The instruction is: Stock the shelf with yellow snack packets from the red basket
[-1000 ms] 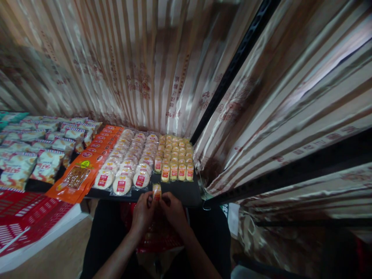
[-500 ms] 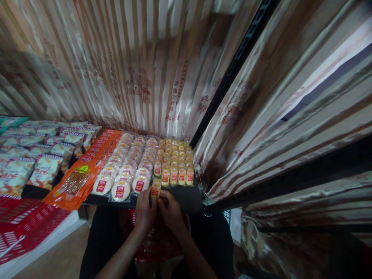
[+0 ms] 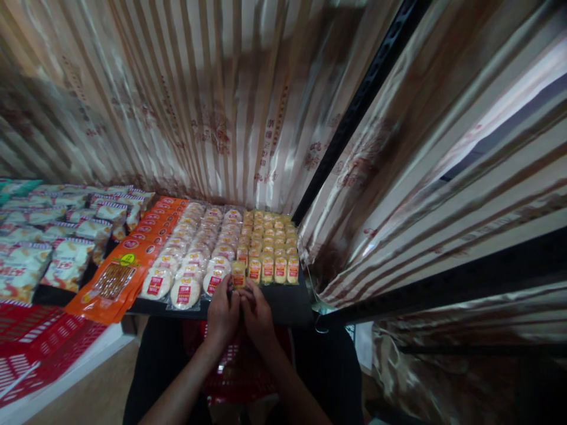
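Observation:
At the shelf's front edge, my left hand (image 3: 222, 310) pinches a small yellow wrapped snack cake (image 3: 238, 275) with a red and white label. My right hand (image 3: 257, 311) closes on its lower right side, fingertips together. The cake stands at the front of the leftmost column of matching yellow snack cakes (image 3: 267, 268), which are set out in tight rows. Just left of it are columns of round white crackers (image 3: 185, 291) in clear wrappers with red labels. My fingers partly cover the lower end of the held cake.
Orange snack bags (image 3: 113, 283) lie further left, beside several white chip bags (image 3: 68, 264). Red baskets (image 3: 44, 348) stand below at left, and one red basket (image 3: 243, 378) is between my knees. A black shelf post (image 3: 354, 118) rises at right before striped curtains (image 3: 212, 106).
The yellow snack cake has moved slightly away from me, up against the front of its column. Both hands went forward with it, and the right fingers are now closer to it.

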`<state>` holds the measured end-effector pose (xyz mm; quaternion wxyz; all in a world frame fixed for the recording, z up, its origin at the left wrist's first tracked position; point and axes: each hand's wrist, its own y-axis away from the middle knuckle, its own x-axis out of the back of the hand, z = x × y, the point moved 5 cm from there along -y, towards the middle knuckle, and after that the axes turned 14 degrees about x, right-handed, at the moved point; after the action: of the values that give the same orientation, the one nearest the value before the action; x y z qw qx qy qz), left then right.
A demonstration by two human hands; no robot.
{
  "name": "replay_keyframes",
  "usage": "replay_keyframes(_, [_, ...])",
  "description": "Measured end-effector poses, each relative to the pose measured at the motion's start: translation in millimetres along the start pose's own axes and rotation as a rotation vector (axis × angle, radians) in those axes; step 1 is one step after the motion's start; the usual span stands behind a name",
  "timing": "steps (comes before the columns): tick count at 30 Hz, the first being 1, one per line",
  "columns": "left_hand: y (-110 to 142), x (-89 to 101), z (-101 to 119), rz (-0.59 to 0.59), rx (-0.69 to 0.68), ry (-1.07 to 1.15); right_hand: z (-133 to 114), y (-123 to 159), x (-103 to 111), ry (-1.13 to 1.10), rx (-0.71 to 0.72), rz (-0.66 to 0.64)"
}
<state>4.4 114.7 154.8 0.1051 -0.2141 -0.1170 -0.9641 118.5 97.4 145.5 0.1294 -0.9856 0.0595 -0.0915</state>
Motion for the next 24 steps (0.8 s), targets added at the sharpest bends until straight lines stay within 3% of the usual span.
replay_keyframes(7, [3,-2.9,5,-0.097,-0.015,-0.028,6,-1,-4,-0.022,-0.033,0.015])
replay_keyframes(24, [8,-24.5,-2,-0.141,-0.047,-0.129,22,2,1,0.118,0.21,0.123])
